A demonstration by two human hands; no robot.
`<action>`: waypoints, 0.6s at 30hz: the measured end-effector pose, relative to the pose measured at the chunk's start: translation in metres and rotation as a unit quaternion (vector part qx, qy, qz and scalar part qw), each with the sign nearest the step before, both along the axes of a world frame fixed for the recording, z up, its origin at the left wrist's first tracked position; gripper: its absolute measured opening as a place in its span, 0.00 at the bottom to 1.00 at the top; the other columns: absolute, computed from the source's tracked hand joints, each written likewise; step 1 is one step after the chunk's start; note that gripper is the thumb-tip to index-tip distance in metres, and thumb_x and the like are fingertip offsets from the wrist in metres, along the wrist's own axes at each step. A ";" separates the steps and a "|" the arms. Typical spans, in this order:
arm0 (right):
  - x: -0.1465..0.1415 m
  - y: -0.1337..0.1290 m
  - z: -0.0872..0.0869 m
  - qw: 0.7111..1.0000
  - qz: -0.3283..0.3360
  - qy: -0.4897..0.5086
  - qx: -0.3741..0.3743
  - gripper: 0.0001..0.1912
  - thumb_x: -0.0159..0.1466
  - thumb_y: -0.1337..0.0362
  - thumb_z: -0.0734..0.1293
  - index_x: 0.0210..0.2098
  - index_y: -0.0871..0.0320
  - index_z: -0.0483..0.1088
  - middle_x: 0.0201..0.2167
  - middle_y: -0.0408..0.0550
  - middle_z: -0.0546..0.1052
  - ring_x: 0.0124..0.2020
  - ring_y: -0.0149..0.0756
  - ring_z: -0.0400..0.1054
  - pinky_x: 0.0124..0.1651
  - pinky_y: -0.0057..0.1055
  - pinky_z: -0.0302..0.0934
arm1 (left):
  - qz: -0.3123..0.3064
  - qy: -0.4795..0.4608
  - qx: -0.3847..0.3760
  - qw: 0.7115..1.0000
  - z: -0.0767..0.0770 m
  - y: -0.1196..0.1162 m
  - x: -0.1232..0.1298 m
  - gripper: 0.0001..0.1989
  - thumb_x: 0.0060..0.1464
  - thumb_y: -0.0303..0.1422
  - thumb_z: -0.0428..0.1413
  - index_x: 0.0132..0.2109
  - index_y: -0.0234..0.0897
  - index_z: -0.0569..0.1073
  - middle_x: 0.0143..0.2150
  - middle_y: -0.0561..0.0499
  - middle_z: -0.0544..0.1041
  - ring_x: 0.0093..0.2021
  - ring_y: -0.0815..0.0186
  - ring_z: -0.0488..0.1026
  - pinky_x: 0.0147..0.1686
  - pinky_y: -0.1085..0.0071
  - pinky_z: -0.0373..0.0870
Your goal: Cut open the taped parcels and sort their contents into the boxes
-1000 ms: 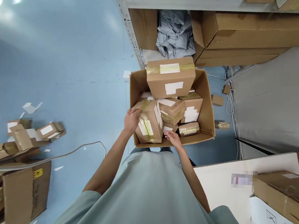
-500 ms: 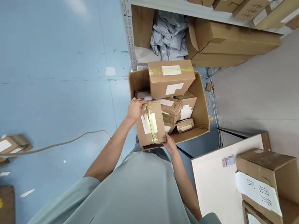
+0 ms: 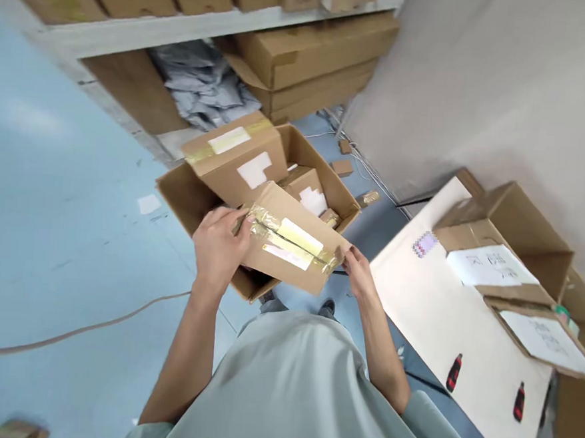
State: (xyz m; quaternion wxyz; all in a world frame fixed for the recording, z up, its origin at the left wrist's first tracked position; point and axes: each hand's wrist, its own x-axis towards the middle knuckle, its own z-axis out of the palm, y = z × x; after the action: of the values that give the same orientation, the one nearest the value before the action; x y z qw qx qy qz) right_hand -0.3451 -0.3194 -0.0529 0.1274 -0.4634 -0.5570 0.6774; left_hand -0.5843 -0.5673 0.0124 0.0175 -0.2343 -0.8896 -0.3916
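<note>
Between my two hands is a taped cardboard box [image 3: 285, 212], tilted, with a white label and shiny yellowish tape along its upper face. My left hand [image 3: 220, 244] grips its left end, and my right hand [image 3: 359, 270] holds its right end with the fingers at the edge. Beneath it stands a large open carton [image 3: 176, 194] containing several smaller boxes. One bigger taped box [image 3: 237, 152] with white labels rests at the carton's far left side. Another labelled box [image 3: 302, 186] sits inside, partly covered by the held one.
A metal shelf [image 3: 160, 33] with boxes and grey plastic bags [image 3: 202, 82] stands ahead. At right, a white table [image 3: 426, 315] bears open cartons [image 3: 507, 227] with paper signs and two dark red-black objects [image 3: 455, 372]. Small boxes [image 3: 342, 167] and cables lie by the wall. A cord [image 3: 115, 323] crosses the floor.
The held box has come up from the carton's near left edge and turned, its taped seam now running across. Both hands moved with it. My view has swung toward the table.
</note>
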 end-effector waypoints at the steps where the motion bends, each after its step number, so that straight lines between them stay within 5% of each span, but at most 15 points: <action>1: 0.018 0.017 0.007 1.000 -0.025 0.008 0.016 0.39 0.64 0.39 0.76 0.68 0.54 0.76 0.63 0.55 0.85 0.67 0.56 0.79 0.68 0.47 0.75 | -0.017 -0.014 0.014 1.000 0.005 0.017 0.013 0.17 0.75 0.45 0.56 0.56 0.44 0.86 0.53 0.44 0.85 0.53 0.49 0.82 0.63 0.52 0.77; 4: 0.081 0.068 0.020 0.993 -0.095 0.028 0.068 0.49 0.67 0.40 0.74 0.80 0.55 0.63 0.65 0.57 0.84 0.70 0.55 0.77 0.72 0.51 0.72 | -0.068 -0.073 0.030 0.994 0.003 0.079 0.064 0.18 0.73 0.46 0.57 0.57 0.43 0.85 0.56 0.44 0.85 0.50 0.49 0.85 0.63 0.51 0.80; 8: 0.179 0.144 0.025 0.972 -0.143 -0.011 0.186 0.52 0.69 0.41 0.73 0.83 0.57 0.57 0.71 0.62 0.79 0.73 0.57 0.73 0.77 0.55 0.66 | -0.142 -0.214 0.058 0.965 -0.030 0.170 0.156 0.20 0.68 0.47 0.61 0.57 0.39 0.85 0.59 0.39 0.85 0.55 0.47 0.86 0.62 0.52 0.83; 14: 0.318 0.280 0.026 0.924 -0.129 -0.169 0.317 0.51 0.70 0.41 0.72 0.82 0.65 0.60 0.78 0.68 0.70 0.80 0.63 0.63 0.83 0.57 0.56 | -0.314 -0.456 0.019 0.832 -0.084 0.276 0.326 0.23 0.58 0.51 0.68 0.51 0.38 0.86 0.57 0.38 0.88 0.60 0.43 0.84 0.65 0.50 0.80; 18: 0.364 0.355 0.007 0.897 -0.043 -0.242 0.366 0.43 0.74 0.47 0.70 0.80 0.65 0.64 0.74 0.66 0.75 0.76 0.63 0.67 0.81 0.57 0.59 | -0.397 -0.540 -0.049 0.741 -0.111 0.315 0.432 0.23 0.53 0.53 0.71 0.44 0.38 0.85 0.49 0.40 0.89 0.58 0.44 0.85 0.63 0.51 0.79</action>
State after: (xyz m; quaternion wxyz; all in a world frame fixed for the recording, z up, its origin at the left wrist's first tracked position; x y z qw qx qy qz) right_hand 0.0194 0.0354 -0.0457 0.1783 -0.5568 -0.7591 0.2863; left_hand -0.1526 -0.2520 -0.0981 -0.6343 -0.3164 -0.5944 -0.3798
